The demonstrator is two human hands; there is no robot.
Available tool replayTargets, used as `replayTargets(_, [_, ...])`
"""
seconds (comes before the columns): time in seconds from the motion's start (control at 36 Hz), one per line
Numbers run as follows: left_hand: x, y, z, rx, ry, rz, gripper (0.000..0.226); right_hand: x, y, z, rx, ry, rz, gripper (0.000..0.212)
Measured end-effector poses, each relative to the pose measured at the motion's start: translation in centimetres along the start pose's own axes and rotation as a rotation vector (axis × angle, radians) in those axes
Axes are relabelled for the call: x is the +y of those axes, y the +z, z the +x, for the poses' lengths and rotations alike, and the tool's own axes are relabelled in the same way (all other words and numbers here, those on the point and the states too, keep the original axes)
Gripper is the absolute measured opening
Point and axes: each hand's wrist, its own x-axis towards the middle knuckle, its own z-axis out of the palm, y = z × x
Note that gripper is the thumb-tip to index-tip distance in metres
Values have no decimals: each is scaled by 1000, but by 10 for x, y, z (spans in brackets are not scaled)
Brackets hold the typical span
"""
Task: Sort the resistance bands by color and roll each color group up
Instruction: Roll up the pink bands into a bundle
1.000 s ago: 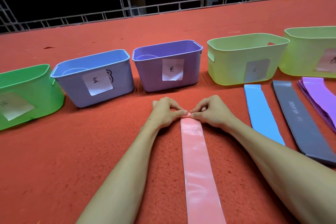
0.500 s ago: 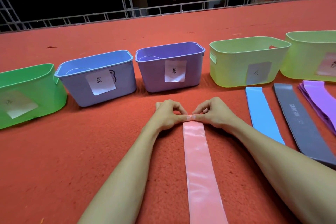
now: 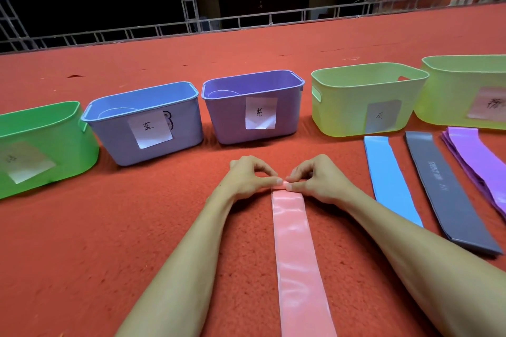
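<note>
Head view: we judge rolling barely begun, left hand [image 3: 246, 180] and right hand [image 3: 320, 182] each with grip pinched on the pink band [image 3: 293, 241]'s far end on the red carpet [image 3: 109, 241], while blue band [image 3: 388, 180], grey band [image 3: 443, 194] and purple bands [image 3: 476, 156] lie flat, unrolled.

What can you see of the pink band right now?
The pink resistance band is a glossy, flat, rubbery-looking strip lying lengthwise on the red carpet, running from the bottom edge of view away from the person. Its far end is curled into a tiny roll, pinched by the left hand and right hand.
</note>
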Motion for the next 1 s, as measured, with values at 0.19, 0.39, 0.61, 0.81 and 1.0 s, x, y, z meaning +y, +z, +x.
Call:
replayTargets(0.19, [2,-4,-5,-103,20,98,23,-6,-2,-6,-25,5,92,19])
replayTargets(0.39, [2,-2,-4,-147,89,69,12,-7,-3,-9,-6,24,104,7])
replayTargets(0.61, [3,-1,-5,-164,129,-39,10,-5,-3,-5,-31,35,-24,19])
replayTargets(0.81, [9,2,-5,-97,155,-21,8,-9,-5,0,-81,-2,-106,5])
replayTargets(1.0, [14,5,-3,35,167,-72,18,-19,-11,4,-69,2,-5,12])
